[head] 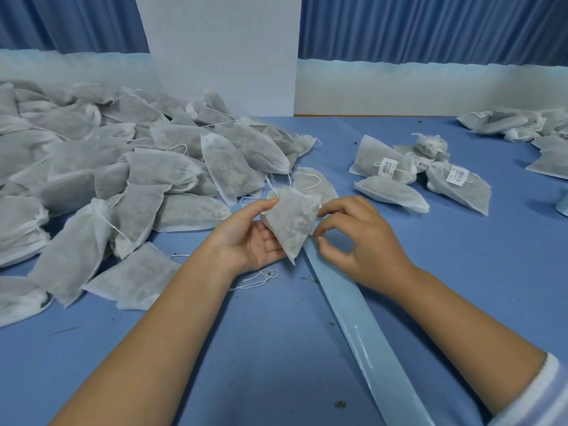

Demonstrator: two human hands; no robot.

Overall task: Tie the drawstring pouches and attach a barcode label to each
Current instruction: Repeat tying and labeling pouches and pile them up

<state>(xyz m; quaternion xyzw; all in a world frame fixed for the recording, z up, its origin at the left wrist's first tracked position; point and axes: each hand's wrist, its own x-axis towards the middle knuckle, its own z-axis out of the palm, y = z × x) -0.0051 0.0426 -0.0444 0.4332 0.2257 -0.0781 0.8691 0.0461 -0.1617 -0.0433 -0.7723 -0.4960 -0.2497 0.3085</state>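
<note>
A white non-woven drawstring pouch filled with dark material is held above the blue table. My left hand grips its upper left corner, thumb on top and palm under it. My right hand touches the pouch's right edge with curled fingers; whether it pinches a label or string I cannot tell. A loose white string lies on the table below my left wrist. A long glossy backing strip runs from under the pouch toward the lower right.
A big heap of unlabelled pouches fills the left of the table. Labelled pouches with barcode stickers lie at right centre, more pouches at the far right. A white board stands behind.
</note>
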